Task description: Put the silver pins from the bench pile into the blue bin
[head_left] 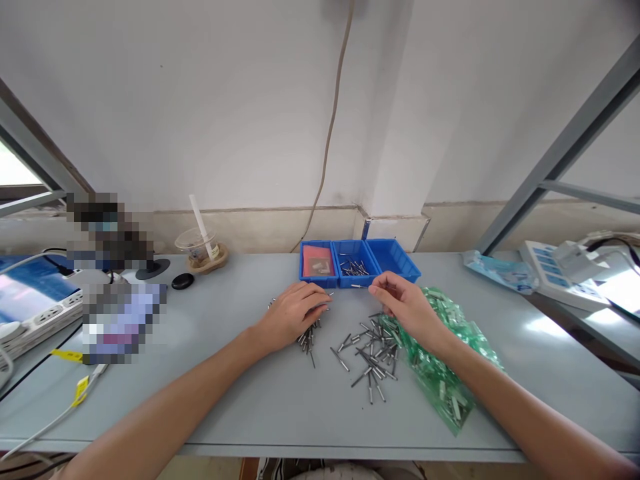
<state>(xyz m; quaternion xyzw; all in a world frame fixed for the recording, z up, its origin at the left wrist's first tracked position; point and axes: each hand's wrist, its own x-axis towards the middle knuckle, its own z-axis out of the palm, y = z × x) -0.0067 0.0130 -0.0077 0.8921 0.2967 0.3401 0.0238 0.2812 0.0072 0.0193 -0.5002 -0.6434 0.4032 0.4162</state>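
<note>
My right hand (403,307) is closed in a pinch on a thin metal pin (359,287), which points left in front of the blue bins. My left hand (295,310) is curled, palm down, over a small pile of metal pins (309,340). A short pin (331,294) sticks out at its fingertips, and the hand covers part of the pile. Between the hands and nearer to me lies a loose heap of similar pins (375,360), each a thin rod with a thicker section. Beneath my right wrist rests a green plastic bag (440,400) with small parts inside.
Three joined blue bins stand by the wall: the left bin (302,267) holds a pink piece, the middle bin (347,249) pins, the right bin (395,260) nothing visible. A lidded cup (197,243), black round object (183,281) and power strips (47,313) are left; a blue packet (500,272) lies right.
</note>
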